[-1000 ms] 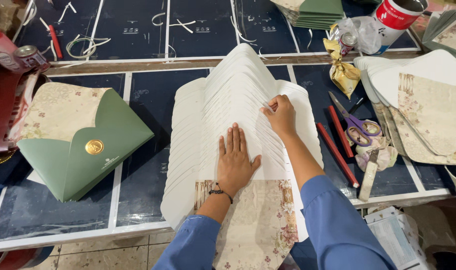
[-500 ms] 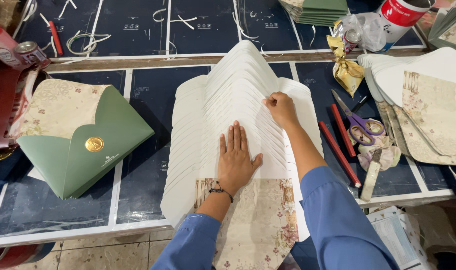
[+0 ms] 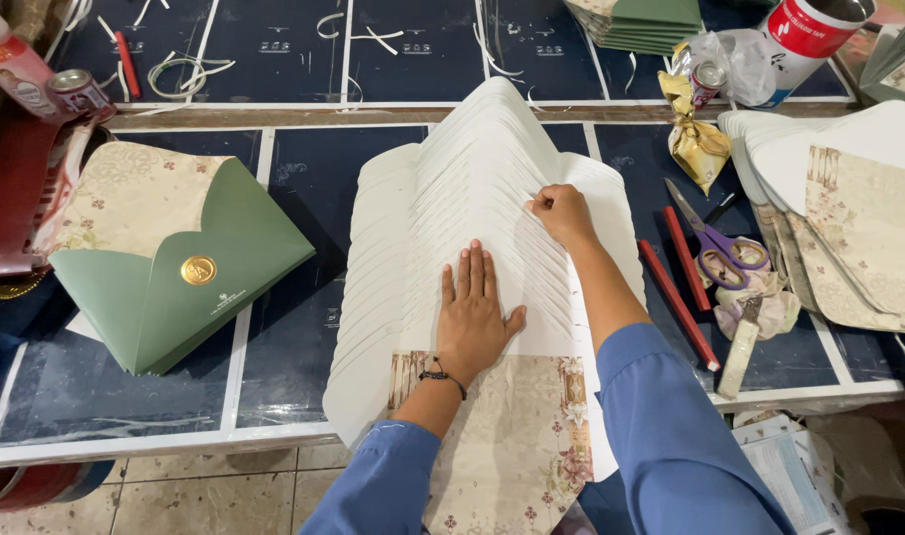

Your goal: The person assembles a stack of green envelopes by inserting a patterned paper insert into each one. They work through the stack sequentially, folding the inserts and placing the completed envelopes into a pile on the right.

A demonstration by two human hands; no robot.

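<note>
A long fanned-out stack of white unfolded envelope sheets (image 3: 472, 178) lies down the middle of the dark blue table; the nearest sheet shows a beige floral panel (image 3: 502, 446). My left hand (image 3: 472, 312) presses flat on the stack, fingers apart, a dark band on its wrist. My right hand (image 3: 562, 213) rests further up on the right side of the fan, its fingers curled and pinching the edge of a white sheet. Both sleeves are blue.
A finished green envelope with a gold seal (image 3: 180, 267) lies at left. Purple-handled scissors (image 3: 720, 248), two red sticks (image 3: 676, 297) and a gold ribbon bow (image 3: 695, 139) lie at right, beside another fan of floral sheets (image 3: 859, 228). A red can (image 3: 809, 25) stands at the back right.
My right hand has slid a little up and left along the fan's right edge. My left hand stays flat in the same place.
</note>
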